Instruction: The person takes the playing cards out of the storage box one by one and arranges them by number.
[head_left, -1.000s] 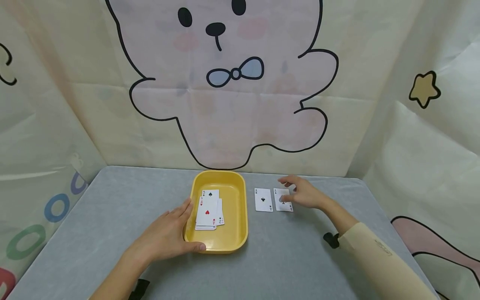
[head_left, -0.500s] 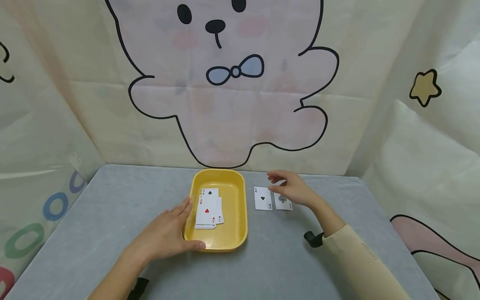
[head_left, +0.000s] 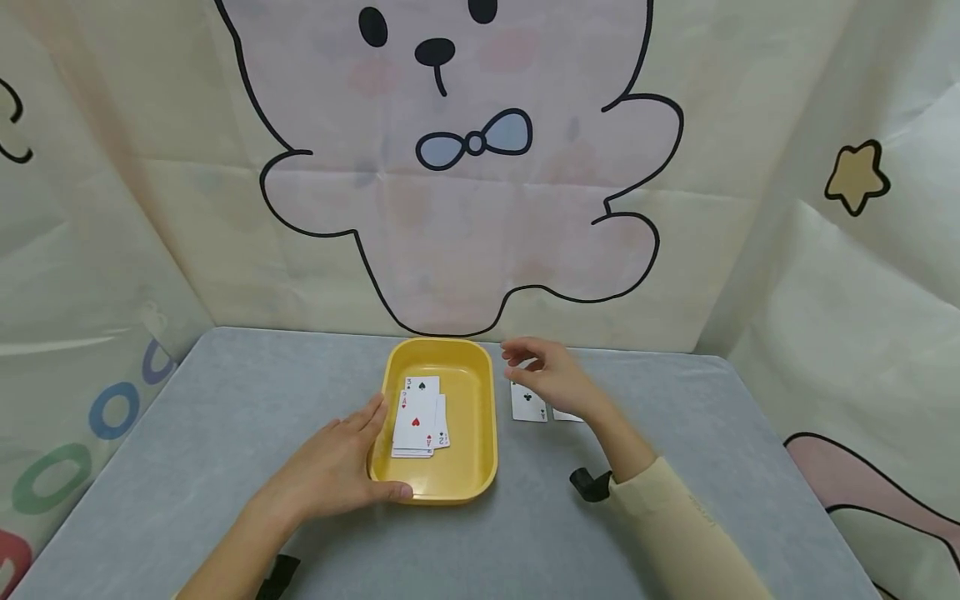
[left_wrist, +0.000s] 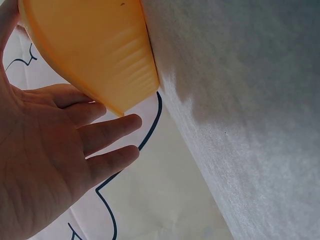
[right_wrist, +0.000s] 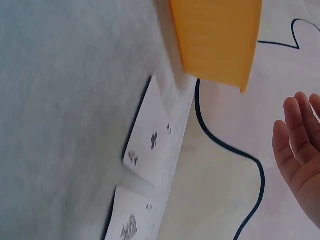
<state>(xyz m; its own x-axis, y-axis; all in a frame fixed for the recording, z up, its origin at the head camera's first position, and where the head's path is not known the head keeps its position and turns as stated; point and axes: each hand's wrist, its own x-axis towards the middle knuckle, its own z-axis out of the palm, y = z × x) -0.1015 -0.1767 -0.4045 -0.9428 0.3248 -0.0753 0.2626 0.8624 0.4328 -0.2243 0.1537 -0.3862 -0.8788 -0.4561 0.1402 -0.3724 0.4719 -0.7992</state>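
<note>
A yellow tray [head_left: 471, 442] lies on the table with several overlapping playing cards [head_left: 415, 425] in it, an ace of hearts on top. My left hand [head_left: 333, 462] rests against the tray's left side, thumb at the near rim; in the left wrist view its fingers [left_wrist: 112, 132] are nearly straight beside the tray wall. An ace of clubs [head_left: 531, 407] lies face up right of the tray. Next to it an ace of spades [right_wrist: 131, 222] is mostly hidden in the head view. My right hand [head_left: 551, 375] hovers above the two aces, fingers loosely bent, holding nothing.
A grey cloth covers the table [head_left: 487, 550]. Behind it hangs a backdrop [head_left: 450, 208] with a cartoon animal, and printed fabric walls stand at both sides. A black strap piece [head_left: 590, 485] sticks out at the right wrist.
My right hand has moved left, from over the ace of spades to over the ace of clubs and closer to the tray. Left hand, tray and cards stay put.
</note>
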